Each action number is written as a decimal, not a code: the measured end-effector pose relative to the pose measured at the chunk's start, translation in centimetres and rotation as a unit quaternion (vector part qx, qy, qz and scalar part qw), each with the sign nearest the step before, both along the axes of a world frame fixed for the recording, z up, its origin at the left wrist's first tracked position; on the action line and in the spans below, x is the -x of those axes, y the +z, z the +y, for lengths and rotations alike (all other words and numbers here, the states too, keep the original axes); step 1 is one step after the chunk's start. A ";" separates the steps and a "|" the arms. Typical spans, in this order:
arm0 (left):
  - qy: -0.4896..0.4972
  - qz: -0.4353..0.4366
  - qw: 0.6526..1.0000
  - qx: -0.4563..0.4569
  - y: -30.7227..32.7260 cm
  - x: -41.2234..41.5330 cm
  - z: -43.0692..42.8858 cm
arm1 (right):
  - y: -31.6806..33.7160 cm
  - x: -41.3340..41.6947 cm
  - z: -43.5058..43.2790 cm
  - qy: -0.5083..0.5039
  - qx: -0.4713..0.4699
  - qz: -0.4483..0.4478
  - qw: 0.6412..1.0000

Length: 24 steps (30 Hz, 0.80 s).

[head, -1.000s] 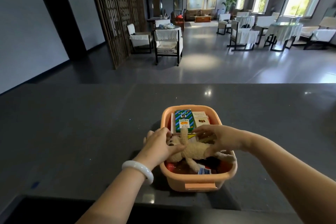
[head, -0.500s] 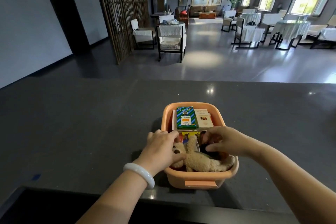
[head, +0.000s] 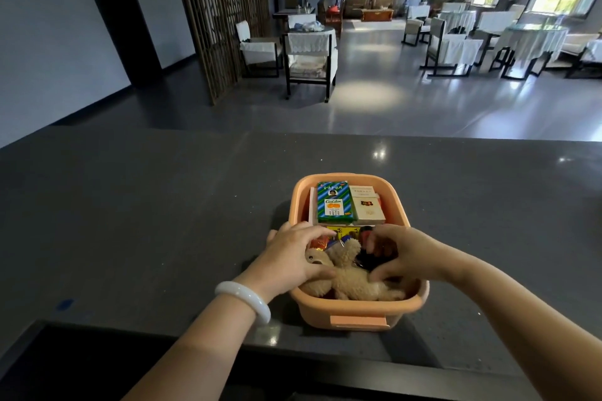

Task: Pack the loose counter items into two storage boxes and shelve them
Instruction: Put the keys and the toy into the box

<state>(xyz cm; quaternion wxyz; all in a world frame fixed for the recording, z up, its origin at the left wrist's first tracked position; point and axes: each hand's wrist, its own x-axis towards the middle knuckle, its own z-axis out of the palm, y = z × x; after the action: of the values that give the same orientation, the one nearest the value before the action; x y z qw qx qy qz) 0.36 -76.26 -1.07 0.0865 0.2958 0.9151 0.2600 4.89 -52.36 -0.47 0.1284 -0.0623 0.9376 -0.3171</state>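
An orange storage box (head: 358, 312) stands on the dark counter (head: 163, 205) close to its near edge. Lying in the box's near half is a beige plush toy (head: 355, 283). My left hand (head: 290, 257) curls over the toy's head at the box's left rim. My right hand (head: 410, 257) arches over the toy's body, thumb on the plush, fingertips by a dark item beneath. A green "Golden" carton (head: 334, 203) and a white carton (head: 366, 205) lie flat in the far half. Small colourful packets show between them and my hands.
The counter's far edge drops to a grey floor with white-covered chairs (head: 309, 55) and tables beyond. A wooden lattice screen (head: 221, 10) stands at the left. A dark recess (head: 81, 368) sits below the counter's near edge. A small blue mark (head: 65, 304) is on the counter.
The plush toy has gone down from above the rim into the box's near half, and both hands have followed it lower. The view has shifted slightly closer.
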 end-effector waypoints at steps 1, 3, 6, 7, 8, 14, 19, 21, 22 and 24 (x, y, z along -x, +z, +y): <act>-0.005 0.002 1.000 0.000 -0.1 0.1 0.0 | 0.1 0.2 -0.2 -0.008 0.038 -0.005 0.999; -0.011 0.005 1.000 0.014 -0.6 0.4 0.1 | -0.1 0.6 -0.8 -0.016 0.081 0.004 0.997; -0.007 -0.005 0.999 0.036 -1.0 0.5 0.3 | -0.9 1.4 -1.7 -0.021 0.106 0.019 0.994; -0.007 -0.003 0.999 0.039 -1.0 0.4 0.3 | -1.0 1.5 -1.9 -0.024 0.116 0.021 0.993; -0.009 -0.002 0.999 0.043 -0.9 0.4 0.4 | -1.2 1.6 -2.1 -0.031 0.124 0.026 0.991; -0.014 -0.112 0.993 -0.036 -0.5 1.5 0.6 | -1.2 1.5 -1.8 -0.080 0.116 0.030 0.990; 0.006 -0.168 0.986 -0.010 0.9 3.0 3.1 | -0.8 1.7 -1.3 -0.072 0.042 0.002 0.996; 0.015 -0.186 0.982 0.015 1.0 3.4 3.8 | -0.6 1.7 -1.2 -0.079 0.021 0.009 0.997; 0.020 -0.192 0.981 0.024 0.8 3.6 4.0 | -0.4 1.8 -1.2 -0.080 0.005 0.017 0.997; 0.034 -0.188 0.981 0.033 0.4 3.7 4.1 | -0.1 1.8 -1.4 -0.076 -0.025 0.027 0.996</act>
<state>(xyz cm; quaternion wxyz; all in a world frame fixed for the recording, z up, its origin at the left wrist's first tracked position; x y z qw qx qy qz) -3.32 -72.17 -0.64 0.2577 0.2071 0.9001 0.2839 3.07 -53.80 -0.61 0.0796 0.0041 0.9504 -0.3006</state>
